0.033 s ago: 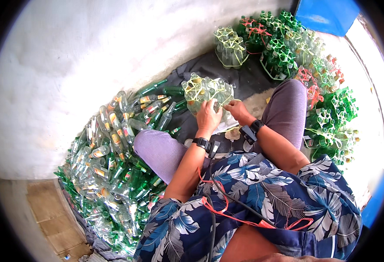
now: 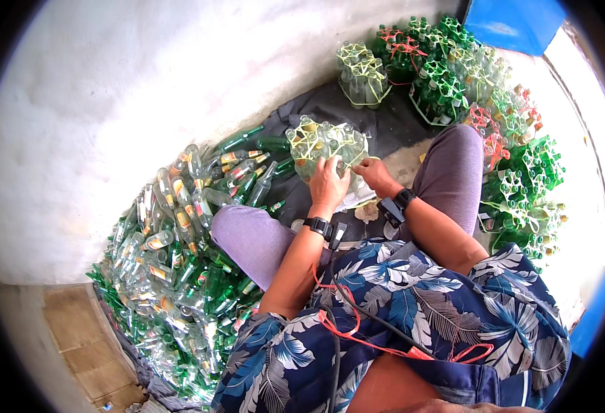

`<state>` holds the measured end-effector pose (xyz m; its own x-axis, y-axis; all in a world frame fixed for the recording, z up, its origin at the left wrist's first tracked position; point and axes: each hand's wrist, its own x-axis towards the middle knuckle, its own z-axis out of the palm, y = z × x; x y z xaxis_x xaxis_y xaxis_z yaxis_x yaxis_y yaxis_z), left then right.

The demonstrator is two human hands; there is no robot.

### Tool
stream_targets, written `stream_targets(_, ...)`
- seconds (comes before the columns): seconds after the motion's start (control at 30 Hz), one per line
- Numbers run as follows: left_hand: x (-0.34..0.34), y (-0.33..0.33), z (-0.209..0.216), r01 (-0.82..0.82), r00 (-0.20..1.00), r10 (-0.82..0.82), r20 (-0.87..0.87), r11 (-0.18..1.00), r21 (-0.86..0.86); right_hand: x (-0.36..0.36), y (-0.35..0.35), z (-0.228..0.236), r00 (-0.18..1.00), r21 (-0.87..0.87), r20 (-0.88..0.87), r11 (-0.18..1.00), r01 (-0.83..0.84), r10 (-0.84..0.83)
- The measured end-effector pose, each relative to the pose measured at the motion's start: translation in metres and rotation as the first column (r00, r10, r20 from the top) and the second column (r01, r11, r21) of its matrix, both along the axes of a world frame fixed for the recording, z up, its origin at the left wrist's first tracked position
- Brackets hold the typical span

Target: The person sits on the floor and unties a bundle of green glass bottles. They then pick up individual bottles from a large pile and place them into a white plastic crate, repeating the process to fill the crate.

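Observation:
Between my knees stands a bundle of clear glass bottles point(image 2: 316, 142), upright and packed together, with yellow-green string laced around their necks. My left hand point(image 2: 330, 184) is closed at the near side of the bundle, its fingers curled by a bottle neck; what they grip is hidden. Just to its right, my right hand point(image 2: 378, 175) pinches the yellow-green string point(image 2: 354, 162) at the bundle's near right edge. Both wrists carry black bands with small devices.
Loose green and clear bottles point(image 2: 185, 289) lie heaped on my left against the white wall point(image 2: 144, 89). A tied clear-bottle bundle point(image 2: 365, 86) stands ahead on dark cloth point(image 2: 319, 100). Several green bundles point(image 2: 440, 93) line the right side. A blue panel point(image 2: 512, 24) stands far right.

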<state>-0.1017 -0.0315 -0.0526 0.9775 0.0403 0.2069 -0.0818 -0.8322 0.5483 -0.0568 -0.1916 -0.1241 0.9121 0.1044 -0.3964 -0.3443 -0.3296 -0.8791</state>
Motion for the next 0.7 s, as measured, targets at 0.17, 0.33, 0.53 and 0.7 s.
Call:
stream_targets(0.17,0.003,-0.002,0.01,0.111,0.966,-0.145,0.214,0.98,0.165,-0.002,0.004,0.001,0.992,-0.076,0.125,0.997,0.014,-0.004)
stream_targets(0.33,0.016,-0.008,0.023,0.199,0.95,-0.251,0.187,0.945,0.258,0.001,0.002,0.007,0.979,-0.157,0.202,0.988,0.008,0.024)
stream_targets(0.53,0.034,-0.004,0.015,0.279,0.959,-0.282,-0.026,0.928,0.246,-0.001,0.002,0.016,0.976,-0.2,0.216,0.979,0.024,0.021)
stream_targets(0.7,0.045,-0.004,0.01,0.292,0.955,-0.27,-0.122,0.931,0.22,0.0,-0.001,0.014,0.953,-0.268,0.299,0.963,0.037,0.046)
